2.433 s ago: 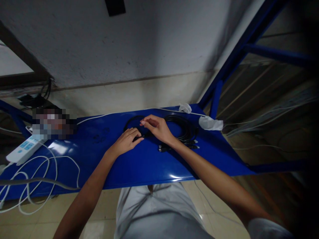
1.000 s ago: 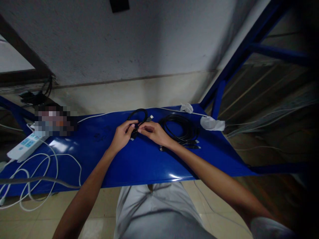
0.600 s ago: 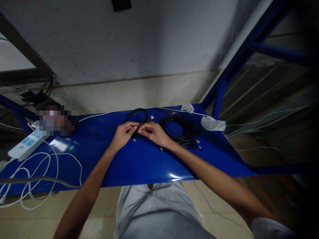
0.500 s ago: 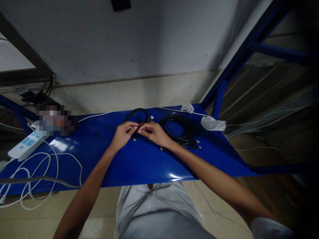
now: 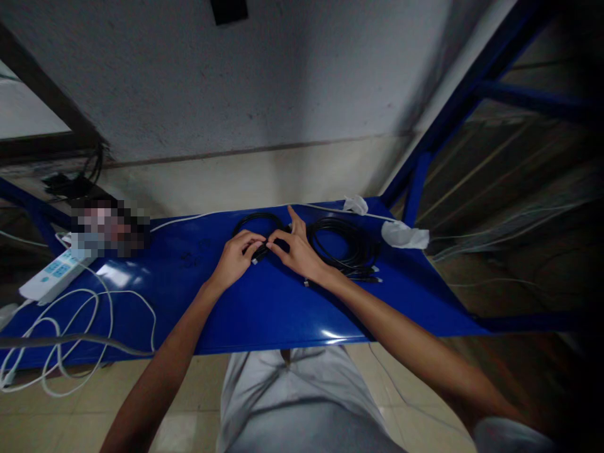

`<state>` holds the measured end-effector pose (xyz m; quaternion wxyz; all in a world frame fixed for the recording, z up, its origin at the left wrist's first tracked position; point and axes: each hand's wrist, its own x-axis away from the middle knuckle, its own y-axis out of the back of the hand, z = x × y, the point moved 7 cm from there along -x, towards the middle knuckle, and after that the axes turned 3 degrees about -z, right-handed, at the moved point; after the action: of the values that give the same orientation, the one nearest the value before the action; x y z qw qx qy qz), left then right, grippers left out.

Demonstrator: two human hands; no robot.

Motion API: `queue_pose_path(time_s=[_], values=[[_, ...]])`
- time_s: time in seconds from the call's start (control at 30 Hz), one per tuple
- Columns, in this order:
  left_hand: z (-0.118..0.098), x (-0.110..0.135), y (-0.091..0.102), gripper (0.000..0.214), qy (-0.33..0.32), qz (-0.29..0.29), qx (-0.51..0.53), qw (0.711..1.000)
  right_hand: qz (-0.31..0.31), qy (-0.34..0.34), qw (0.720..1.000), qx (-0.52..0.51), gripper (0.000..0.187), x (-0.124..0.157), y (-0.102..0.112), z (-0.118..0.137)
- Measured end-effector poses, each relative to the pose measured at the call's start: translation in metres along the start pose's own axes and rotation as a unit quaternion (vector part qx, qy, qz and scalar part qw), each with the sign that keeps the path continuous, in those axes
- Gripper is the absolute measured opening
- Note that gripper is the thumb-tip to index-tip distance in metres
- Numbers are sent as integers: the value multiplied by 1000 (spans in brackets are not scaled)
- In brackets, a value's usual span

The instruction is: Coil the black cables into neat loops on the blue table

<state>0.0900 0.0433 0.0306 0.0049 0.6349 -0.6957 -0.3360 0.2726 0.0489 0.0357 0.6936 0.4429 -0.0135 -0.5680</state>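
A black cable (image 5: 259, 215) is wound into a loop on the blue table, its metal plug (image 5: 255, 260) poking out below my fingers. My left hand (image 5: 237, 255) pinches the near side of this loop between thumb and fingertips. Right beside it, my right hand (image 5: 298, 250) has thumb and index finger pressed together at the same spot, with another finger stretched out toward the wall. What lies between those right fingertips is too small to make out. To the right of that hand rests a pile of coiled black cables (image 5: 346, 242) with several plugs showing.
Small dark loops (image 5: 191, 258) lie left of my hands on the blue table (image 5: 283, 314). Farther left are a white power strip (image 5: 54, 274) and tangled white cord (image 5: 97, 314). Crumpled white plastic (image 5: 404, 235) sits at the right, near the blue frame (image 5: 415, 189).
My right hand's fingers have spread, one now pointing up, while its thumb and index finger stay pinched. The cable loop looks flatter and lower; my left hand has barely moved.
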Motion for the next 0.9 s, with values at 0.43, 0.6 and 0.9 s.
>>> queue_pose_path(time_s=[0.43,0.6,0.9], values=[[-9,1,-5,14,-28,22,-4,999,111,43,990,80,14,-2,-10,11],[-8,1,-6,13,-24,38,25,999,120,42,987,95,15,-2,-9,15],[-2,2,-8,16,-15,55,37,998,131,54,986,90,14,-2,-11,11]])
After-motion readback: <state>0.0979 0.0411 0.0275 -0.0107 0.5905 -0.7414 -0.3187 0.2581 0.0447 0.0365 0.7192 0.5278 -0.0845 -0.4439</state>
